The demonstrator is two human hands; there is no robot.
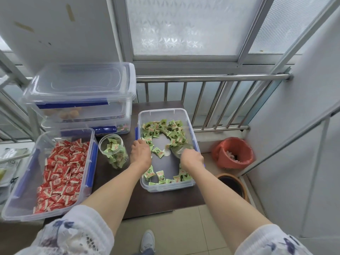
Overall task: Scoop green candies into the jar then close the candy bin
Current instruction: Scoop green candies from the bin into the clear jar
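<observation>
The right hand point(191, 158) is gripping a clear scoop point(181, 150), fingers curled shut around its handle, inside the open bin point(166, 188). Green candies point(171, 132) are lying just ahead of the scoop's tip. The left hand point(140, 153) is resting on the bin's left wall, fingers bent together over candies. The jar point(113, 150), partly filled, is standing just left of those fingers.

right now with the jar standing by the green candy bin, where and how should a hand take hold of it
Probably around the jar's clear round wall, below the open mouth, coming from the near left side. It stands upright and lidless between the red candy bin and the green candy bin, so a side wrap keeps the mouth clear. The left hand is nearest.
</observation>
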